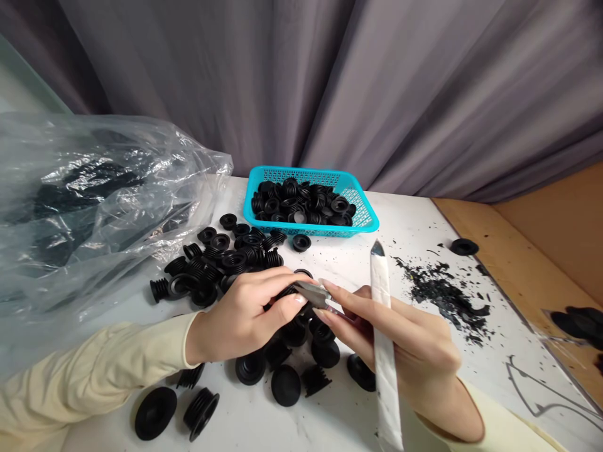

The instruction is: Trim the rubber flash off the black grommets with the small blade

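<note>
Near the middle, my left hand (pixel 249 314) pinches a black ribbed plug, mostly hidden by the fingers. My right hand (pixel 405 339) is closed on small metal snips (pixel 315 294), whose blades meet the plug at my left fingertips. A long white-wrapped blade (pixel 386 351) with a dark pointed tip stands out across my right hand, its lower end toward the front edge of the view; how it is held cannot be made out. Many loose black plugs (pixel 233 260) lie around and under both hands.
A turquoise basket (pixel 370 220) full of black plugs stands behind the hands. A clear plastic bag (pixel 179 144) with dark contents fills the left. Black shavings (pixel 447 295) and a lone plug (pixel 464 247) lie at right, near a thin grey loop (pixel 522 389). A grey curtain hangs behind.
</note>
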`<state>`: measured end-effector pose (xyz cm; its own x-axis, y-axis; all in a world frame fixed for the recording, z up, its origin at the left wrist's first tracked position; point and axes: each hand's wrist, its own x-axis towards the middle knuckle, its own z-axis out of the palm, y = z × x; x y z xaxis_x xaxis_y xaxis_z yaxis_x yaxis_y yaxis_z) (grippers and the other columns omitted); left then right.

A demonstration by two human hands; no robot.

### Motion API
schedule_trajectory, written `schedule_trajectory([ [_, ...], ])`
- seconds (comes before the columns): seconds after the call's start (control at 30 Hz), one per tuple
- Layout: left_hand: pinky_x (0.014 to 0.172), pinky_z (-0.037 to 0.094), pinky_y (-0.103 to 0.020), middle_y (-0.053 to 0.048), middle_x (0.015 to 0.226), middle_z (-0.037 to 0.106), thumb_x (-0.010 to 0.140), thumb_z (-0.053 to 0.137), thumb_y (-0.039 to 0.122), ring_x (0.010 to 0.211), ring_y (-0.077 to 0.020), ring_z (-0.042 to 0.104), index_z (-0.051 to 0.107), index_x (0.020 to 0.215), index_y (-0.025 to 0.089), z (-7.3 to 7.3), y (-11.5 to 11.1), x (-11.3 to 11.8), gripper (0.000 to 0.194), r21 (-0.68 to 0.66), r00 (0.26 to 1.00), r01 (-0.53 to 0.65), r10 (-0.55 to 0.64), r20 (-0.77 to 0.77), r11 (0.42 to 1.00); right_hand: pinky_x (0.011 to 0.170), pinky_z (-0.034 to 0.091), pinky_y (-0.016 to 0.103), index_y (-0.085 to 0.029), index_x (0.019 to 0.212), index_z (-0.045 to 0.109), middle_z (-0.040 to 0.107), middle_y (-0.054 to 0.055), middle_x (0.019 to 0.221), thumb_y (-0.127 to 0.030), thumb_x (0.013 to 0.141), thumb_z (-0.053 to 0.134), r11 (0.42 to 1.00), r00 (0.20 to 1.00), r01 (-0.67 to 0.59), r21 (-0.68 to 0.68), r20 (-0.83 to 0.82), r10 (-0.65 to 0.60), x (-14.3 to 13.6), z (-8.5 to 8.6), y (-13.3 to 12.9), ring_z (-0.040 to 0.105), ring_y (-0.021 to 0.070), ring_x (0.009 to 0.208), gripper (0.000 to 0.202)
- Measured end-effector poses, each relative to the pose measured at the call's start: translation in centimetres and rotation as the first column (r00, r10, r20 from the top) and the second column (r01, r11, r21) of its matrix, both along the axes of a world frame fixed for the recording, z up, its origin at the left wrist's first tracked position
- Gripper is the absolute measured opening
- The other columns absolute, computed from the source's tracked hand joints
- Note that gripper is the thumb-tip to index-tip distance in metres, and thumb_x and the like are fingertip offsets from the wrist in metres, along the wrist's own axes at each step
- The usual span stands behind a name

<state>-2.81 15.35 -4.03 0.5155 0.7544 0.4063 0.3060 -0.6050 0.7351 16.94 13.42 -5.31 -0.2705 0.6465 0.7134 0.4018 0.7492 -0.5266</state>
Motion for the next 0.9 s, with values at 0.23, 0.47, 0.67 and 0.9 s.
schedule_trajectory([
  [0.23, 0.080, 0.052, -0.021, -0.006, 0.094, 0.070, 0.089, 0.045, 0.011, 0.085, -0.0135, 0.065, 0.066, 0.100, 0.011, 0.4, 0.1, 0.1, 0.024, -0.012, 1.000, 0.010, -0.010, 0.012, 1.000, 0.046, 0.051, 0.022, -0.020, 0.104, 0.070, 0.064, -0.001, 0.067, -0.008, 0.084, 0.065, 0.998, 0.999, 0.028, -0.053, 0.017, -0.027, 0.3, 0.3, 0.2, 0.058, 0.0116, 0.049, 0.024],
  [0.47, 0.079, 0.053, -0.021, -0.006, 0.092, 0.070, 0.089, 0.046, 0.011, 0.083, -0.0135, 0.065, 0.067, 0.098, 0.012, 0.4, 0.3, 0.2, 0.023, -0.047, 0.998, -0.049, 0.050, 0.028, 0.998, 0.043, 0.048, 0.025, -0.030, 0.109, 0.069, 0.063, -0.003, 0.066, -0.011, 0.080, 0.070, 0.995, 0.999, 0.032, -0.092, -0.029, -0.035, 1.3, 1.0, 0.7, 0.056, 0.0119, 0.045, 0.035],
  [0.67, 0.071, 0.052, -0.020, -0.005, 0.083, 0.067, 0.089, 0.045, 0.013, 0.075, -0.0127, 0.063, 0.065, 0.089, 0.011, 0.7, 0.3, 0.3, 0.020, -0.033, 0.999, -0.043, 0.043, 0.013, 0.999, 0.041, 0.048, 0.025, -0.028, 0.108, 0.070, 0.061, -0.003, 0.061, -0.012, 0.080, 0.069, 0.992, 1.000, 0.002, -0.125, -0.025, -0.005, 1.1, 0.6, 0.6, 0.053, 0.0119, 0.042, 0.032],
  [0.9, 0.075, 0.052, -0.020, -0.004, 0.087, 0.068, 0.089, 0.045, 0.011, 0.079, -0.0123, 0.063, 0.065, 0.095, 0.011, 0.4, 0.2, 0.2, 0.021, -0.011, 0.999, -0.031, 0.031, 0.016, 0.999, 0.038, 0.043, 0.024, -0.025, 0.109, 0.069, 0.059, -0.003, 0.061, -0.011, 0.081, 0.068, 0.994, 1.000, -0.018, -0.106, -0.007, 0.018, 1.2, 0.5, 0.6, 0.051, 0.0104, 0.041, 0.031],
])
